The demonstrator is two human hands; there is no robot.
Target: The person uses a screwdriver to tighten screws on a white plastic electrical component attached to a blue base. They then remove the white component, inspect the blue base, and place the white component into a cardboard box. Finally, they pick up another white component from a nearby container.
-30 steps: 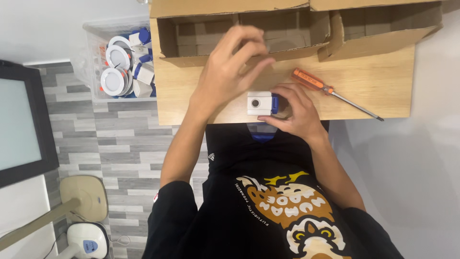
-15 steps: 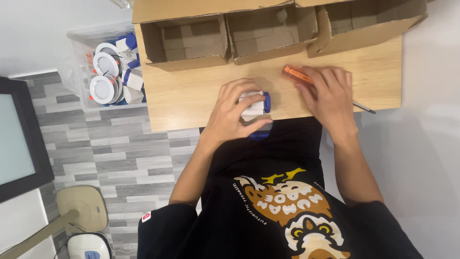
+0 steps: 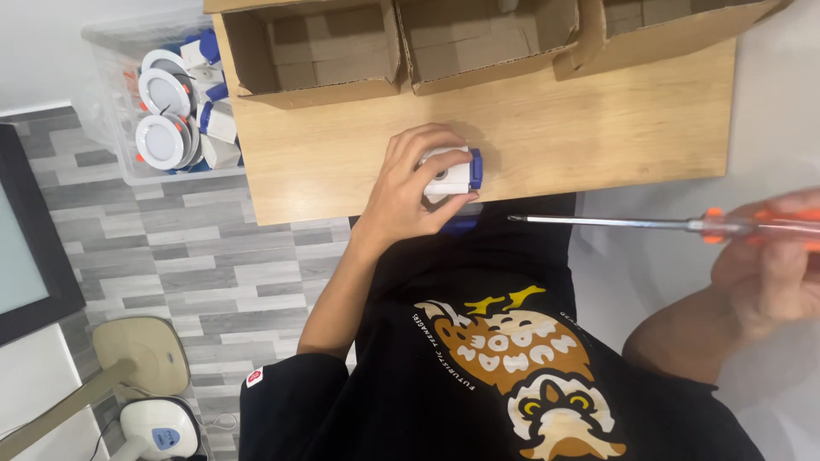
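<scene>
The white block [image 3: 448, 173] with a blue end sits at the table [image 3: 598, 128] edge, gripped by the left hand [image 3: 408, 189]. The right hand [image 3: 773, 269] is curled around a screwdriver [image 3: 649, 224], held off the table.

The scene is bright and evenly lit, with soft, diffuse light and no harsh glare. The wooden table [image 3: 547, 128] shows only faint shadows, darkest under the left hand [image 3: 410, 188] and inside the cardboard boxes [image 3: 333, 51]. The right hand [image 3: 773, 265] and its screwdriver [image 3: 649, 224] are smeared by motion blur, the orange handle worst. The centre is sharp. Straight edges bow slightly toward the frame's borders.
</scene>
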